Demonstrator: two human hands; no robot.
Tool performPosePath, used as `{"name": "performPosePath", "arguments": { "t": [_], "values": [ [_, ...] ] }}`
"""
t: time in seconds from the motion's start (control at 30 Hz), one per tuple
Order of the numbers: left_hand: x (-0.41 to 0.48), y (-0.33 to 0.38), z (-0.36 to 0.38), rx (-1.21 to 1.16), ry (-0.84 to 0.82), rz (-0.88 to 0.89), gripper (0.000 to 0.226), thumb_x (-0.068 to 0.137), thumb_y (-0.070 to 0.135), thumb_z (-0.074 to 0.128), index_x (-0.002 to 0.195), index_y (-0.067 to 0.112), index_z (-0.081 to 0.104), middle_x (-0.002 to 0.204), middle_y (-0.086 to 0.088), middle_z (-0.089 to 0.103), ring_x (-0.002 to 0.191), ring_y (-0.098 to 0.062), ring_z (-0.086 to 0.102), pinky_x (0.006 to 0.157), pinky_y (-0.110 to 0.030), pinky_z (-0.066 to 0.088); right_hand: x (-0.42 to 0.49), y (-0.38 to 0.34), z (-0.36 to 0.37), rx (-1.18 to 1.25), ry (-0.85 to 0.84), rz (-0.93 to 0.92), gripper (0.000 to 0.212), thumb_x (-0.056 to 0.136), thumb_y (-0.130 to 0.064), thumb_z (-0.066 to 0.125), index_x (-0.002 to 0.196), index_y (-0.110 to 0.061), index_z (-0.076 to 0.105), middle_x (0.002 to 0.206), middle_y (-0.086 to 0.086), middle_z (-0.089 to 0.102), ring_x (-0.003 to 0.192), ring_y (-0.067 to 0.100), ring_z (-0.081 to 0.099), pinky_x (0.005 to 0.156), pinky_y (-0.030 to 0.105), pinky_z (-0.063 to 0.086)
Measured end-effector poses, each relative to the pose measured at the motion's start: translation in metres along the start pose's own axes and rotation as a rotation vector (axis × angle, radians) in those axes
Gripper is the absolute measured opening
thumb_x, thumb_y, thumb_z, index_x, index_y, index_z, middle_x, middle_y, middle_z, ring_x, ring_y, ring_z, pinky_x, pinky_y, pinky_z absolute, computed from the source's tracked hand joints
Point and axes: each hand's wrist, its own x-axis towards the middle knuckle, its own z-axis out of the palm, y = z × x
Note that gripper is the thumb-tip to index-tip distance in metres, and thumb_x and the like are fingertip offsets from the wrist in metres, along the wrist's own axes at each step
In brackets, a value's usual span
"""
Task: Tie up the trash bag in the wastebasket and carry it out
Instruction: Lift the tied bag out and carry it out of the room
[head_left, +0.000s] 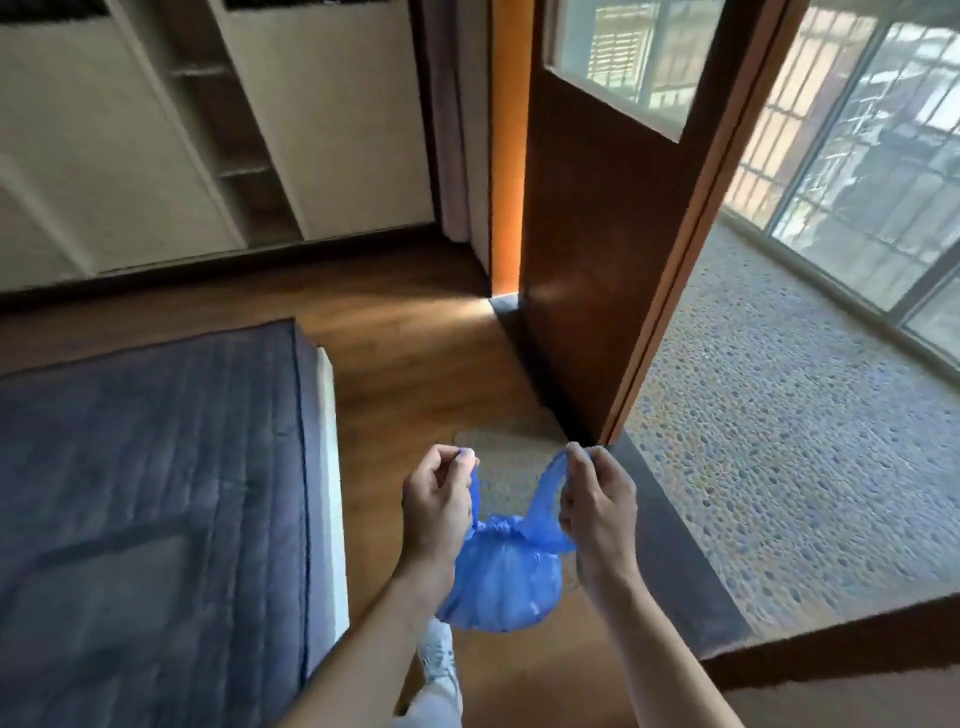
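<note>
A small blue trash bag (501, 582) hangs in the air in front of me, its neck gathered into a knot. Two blue handle strips rise from the knot. My left hand (439, 499) pinches the left strip and my right hand (597, 499) pinches the right strip, pulling them apart above the bag. The bag hangs over the wooden floor, clear of it. No wastebasket is in view.
A bed with a dark blue quilt (145, 493) fills the left. A brown door (597, 234) stands open ahead, leading to a pebbled balcony floor (779, 441) with barred windows. A small mat (514, 467) lies below my hands. A white wardrobe (156, 130) lines the back wall.
</note>
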Motion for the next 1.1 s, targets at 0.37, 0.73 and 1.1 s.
{"name": "performPosePath", "arguments": {
  "t": [0.37, 0.73, 1.1],
  "values": [
    [0.128, 0.007, -0.112, -0.019, 0.215, -0.014, 0.023, 0.093, 0.011, 0.059, 0.069, 0.012, 0.057, 0.045, 0.012, 0.048, 0.044, -0.006, 0.039, 0.048, -0.025, 0.03, 0.043, 0.005, 0.187, -0.026, -0.323, -0.006, 0.045, 0.089, -0.044, 0.055, 0.069, -0.004, 0.048, 0.053, -0.005, 0.036, 0.056, 0.017, 0.03, 0.052, 0.035, 0.027],
    [0.289, 0.032, -0.18, -0.061, 0.23, -0.006, 0.022, 0.092, 0.01, 0.06, 0.07, 0.01, 0.057, 0.05, 0.01, 0.047, 0.052, -0.012, 0.039, 0.052, -0.029, 0.031, 0.124, -0.017, 0.361, -0.074, -0.363, -0.005, 0.044, 0.086, -0.043, 0.057, 0.069, -0.003, 0.049, 0.056, -0.002, 0.035, 0.056, 0.019, 0.029, 0.05, 0.033, 0.026],
    [0.409, 0.047, -0.195, -0.105, 0.302, -0.005, 0.021, 0.093, 0.01, 0.06, 0.072, 0.005, 0.057, 0.051, 0.007, 0.044, 0.051, -0.014, 0.036, 0.049, -0.028, 0.027, 0.21, -0.021, 0.454, -0.086, -0.478, 0.004, 0.039, 0.086, -0.038, 0.058, 0.068, -0.005, 0.046, 0.054, -0.005, 0.033, 0.054, 0.018, 0.028, 0.049, 0.032, 0.024]
  ]
}}
